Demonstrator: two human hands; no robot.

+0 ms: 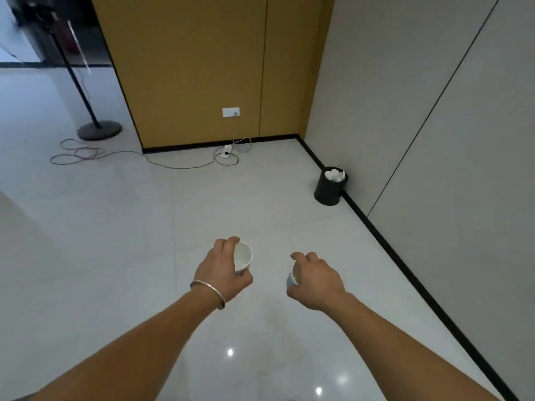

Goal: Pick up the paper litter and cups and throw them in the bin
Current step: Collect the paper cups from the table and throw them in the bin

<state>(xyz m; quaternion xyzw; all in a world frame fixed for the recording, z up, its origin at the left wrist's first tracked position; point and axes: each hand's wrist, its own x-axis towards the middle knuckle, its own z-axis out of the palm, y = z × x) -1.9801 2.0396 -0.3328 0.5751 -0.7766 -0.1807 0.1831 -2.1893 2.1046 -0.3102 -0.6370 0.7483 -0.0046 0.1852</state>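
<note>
From the head view: looking down at a shiny pale floor [144, 227]. Black bin [328, 192] standing up straight against the grey wall [434, 140], open top facing up, with white paper bits [333, 173] showing at the top.

Left hand [224, 266], well short of the bin: fingers curled round the left cup [242, 257], with its mouth tipped to the right. Silver bangle [207, 293] on that wrist.

Right hand [317, 280], also short of the bin but nearer to it: fingers and thumb curled round the right cup [293, 277], with its mouth turned to the left and most of it hidden behind the hand.

Both cups up off the floor, side by side, not touching.

Bin ahead and to the right of both hands. Too far to drop anything in from here, most likely. Best to step closer first, then let go over the open top, right cup first as the nearer one. Might miss or bounce off the rim if thrown from this far back.
</note>
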